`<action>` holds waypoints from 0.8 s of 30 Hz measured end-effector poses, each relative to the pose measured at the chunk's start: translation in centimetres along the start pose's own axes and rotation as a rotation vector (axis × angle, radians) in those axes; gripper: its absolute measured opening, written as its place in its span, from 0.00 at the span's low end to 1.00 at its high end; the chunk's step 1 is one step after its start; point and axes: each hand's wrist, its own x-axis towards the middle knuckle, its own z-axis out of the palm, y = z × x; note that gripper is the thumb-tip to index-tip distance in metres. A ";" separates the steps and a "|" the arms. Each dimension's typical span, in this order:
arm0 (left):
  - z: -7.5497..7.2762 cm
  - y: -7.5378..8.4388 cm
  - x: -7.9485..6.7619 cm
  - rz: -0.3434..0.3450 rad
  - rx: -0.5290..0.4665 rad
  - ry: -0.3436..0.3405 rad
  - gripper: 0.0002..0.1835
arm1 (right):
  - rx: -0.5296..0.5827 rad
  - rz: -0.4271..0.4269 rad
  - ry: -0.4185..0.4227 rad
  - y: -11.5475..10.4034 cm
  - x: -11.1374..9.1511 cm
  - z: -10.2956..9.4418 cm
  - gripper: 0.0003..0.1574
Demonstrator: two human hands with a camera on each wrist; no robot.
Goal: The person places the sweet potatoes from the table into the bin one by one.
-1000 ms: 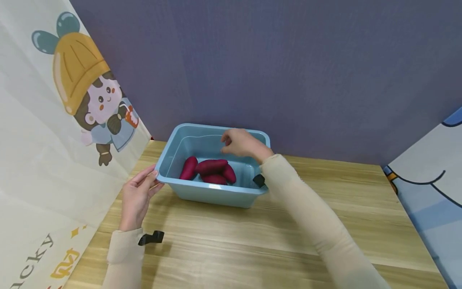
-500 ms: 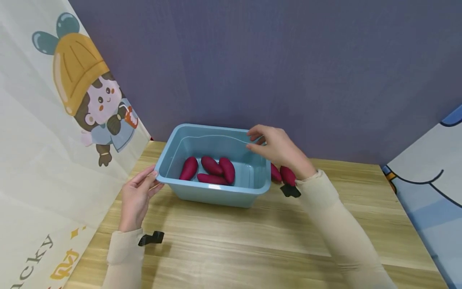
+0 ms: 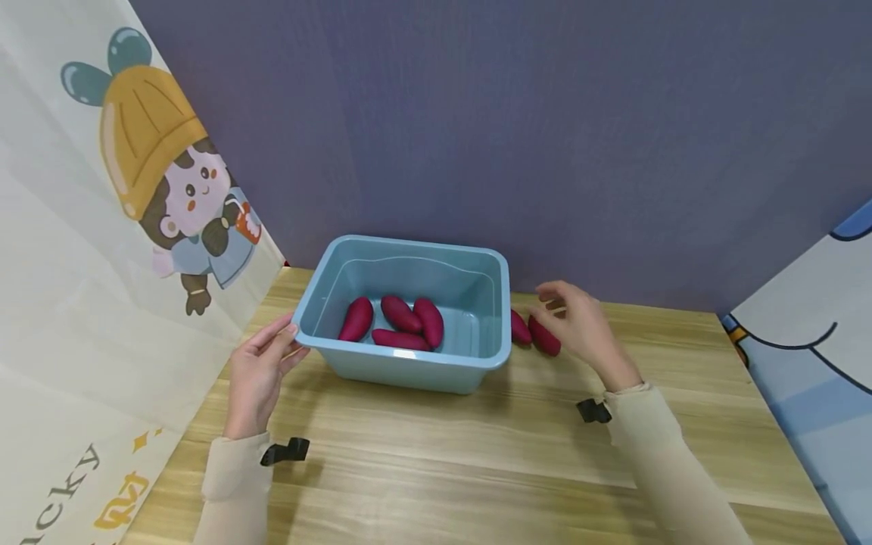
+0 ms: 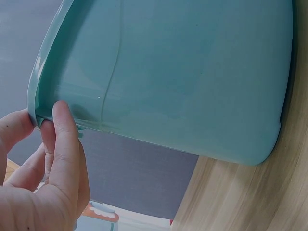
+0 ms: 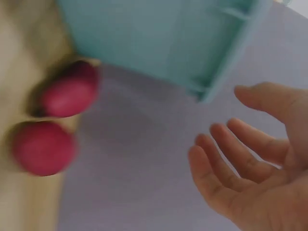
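Note:
My left hand [image 3: 257,371] pinches the left front corner of a light blue plastic bin [image 3: 402,371] by its rim, thumb above and fingers below; the left wrist view shows the fingertips [image 4: 62,111] against its outer wall. Inside lie several purple-red sweet potatoes [image 3: 356,319]. To the bin's right, two more rest on the table: one sweet potato [image 3: 521,328] partly hidden behind the bin wall, another sweet potato [image 3: 544,335] partly under my right hand [image 3: 579,325]. That hand hovers with spread, loosely bent fingers, holding nothing; in the right wrist view both sweet potatoes are apart from it.
The bin stands on a wood-grain table [image 3: 409,469] near a dark blue-grey backdrop [image 3: 545,136]. A white cartoon-printed sheet [image 3: 82,303] borders the left side. Another printed sheet [image 3: 817,363] borders the right.
My right hand has moved from above the bin, out over its right rim and down beside the loose sweet potatoes. The sweet potatoes inside have settled flat. My left hand has stayed put.

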 end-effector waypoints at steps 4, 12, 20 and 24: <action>0.0 -0.1 0.0 0.005 0.000 0.002 0.22 | 0.024 0.031 0.073 3.2 -1.1 1.3 0.22; -0.1 -0.1 0.1 0.001 0.010 0.010 0.22 | 0.005 0.132 0.139 8.6 -2.7 4.3 0.27; 0.0 -0.1 0.1 -0.009 0.021 0.005 0.23 | 0.089 0.293 0.106 11.0 -3.0 5.8 0.33; 0.0 -0.1 0.1 -0.009 0.020 0.001 0.24 | 0.133 0.345 0.095 11.5 -2.9 6.4 0.36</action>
